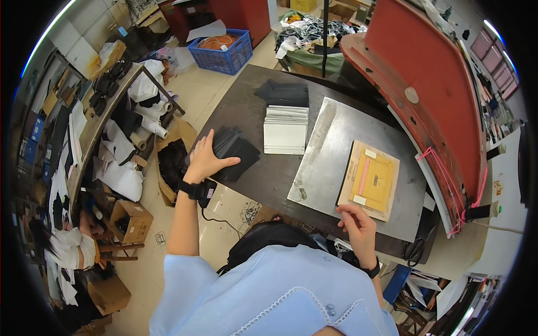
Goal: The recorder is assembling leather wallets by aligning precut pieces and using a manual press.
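My left hand (206, 162) is spread wide, its thumb resting at the edge of a fanned pile of thin black sheets (240, 150) on the dark table. Nothing shows between its fingers. My right hand (358, 228), loosely bent with fingers apart and holding nothing visible, hovers by the front edge of a bare metal plate (314, 162). Just beyond it on the plate lies a flat wooden board (394, 187) carrying a yellow panel (382, 178), a pink strip and small pale blocks. A stack of white rectangular pieces (285, 137) stands between the black pile and the plate.
More black sheets (286, 92) lie behind the white stack. A large red machine (414, 84) curves over the table's right side, with pink cord tied to it. A blue crate (221, 53) stands on the floor beyond; cartons (131, 219) and a cluttered shelf are at left.
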### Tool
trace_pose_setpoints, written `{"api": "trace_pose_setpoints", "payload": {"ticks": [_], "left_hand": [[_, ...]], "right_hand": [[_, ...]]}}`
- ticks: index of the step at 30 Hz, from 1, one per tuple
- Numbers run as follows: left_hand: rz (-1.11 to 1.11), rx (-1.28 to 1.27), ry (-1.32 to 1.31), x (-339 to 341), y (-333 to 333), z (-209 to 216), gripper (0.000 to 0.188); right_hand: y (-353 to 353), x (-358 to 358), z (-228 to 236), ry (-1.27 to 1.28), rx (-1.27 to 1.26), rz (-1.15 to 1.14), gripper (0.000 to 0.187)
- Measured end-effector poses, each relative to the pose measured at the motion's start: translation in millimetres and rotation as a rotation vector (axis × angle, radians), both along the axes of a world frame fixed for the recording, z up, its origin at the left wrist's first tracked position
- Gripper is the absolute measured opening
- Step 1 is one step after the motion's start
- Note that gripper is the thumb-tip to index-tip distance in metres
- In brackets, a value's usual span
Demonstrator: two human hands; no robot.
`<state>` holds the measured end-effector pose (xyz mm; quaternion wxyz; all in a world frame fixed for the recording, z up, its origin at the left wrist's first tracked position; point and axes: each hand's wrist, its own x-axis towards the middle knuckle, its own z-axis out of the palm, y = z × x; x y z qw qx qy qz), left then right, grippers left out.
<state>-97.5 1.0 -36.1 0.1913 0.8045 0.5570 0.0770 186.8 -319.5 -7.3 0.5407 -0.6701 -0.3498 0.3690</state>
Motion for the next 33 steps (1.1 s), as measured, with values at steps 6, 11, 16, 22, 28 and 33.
{"api": "trace_pose_setpoints", "payload": {"ticks": [6,11,16,22,28,33], "left_hand": [[-0.001,-0.174,0.062,7,4,20,0.123],[0.052,-0.257,0.08,11,3,26,0.12],[0.028,-0.341,-0.016,21,-5,30,0.113],[0.016,-0.141,-0.036,36,-28,34,0.092],[-0.007,-0.075,-0.216,39,-53,51,0.075],[-0.233,0.356,-0.282,48,-88,73,0.069]], "right_hand": [[15,-7,8,-0.017,0.02,0.125,0.016],[23,-12,1,0.011,0.064,0.186,0.016],[20,-10,3,0.03,0.068,0.194,0.017],[9,-2,-1,0.018,0.068,0.172,0.017],[2,4,1,0.004,0.055,0.182,0.017],[8,4,7,-0.027,0.052,0.224,0.02]]}}
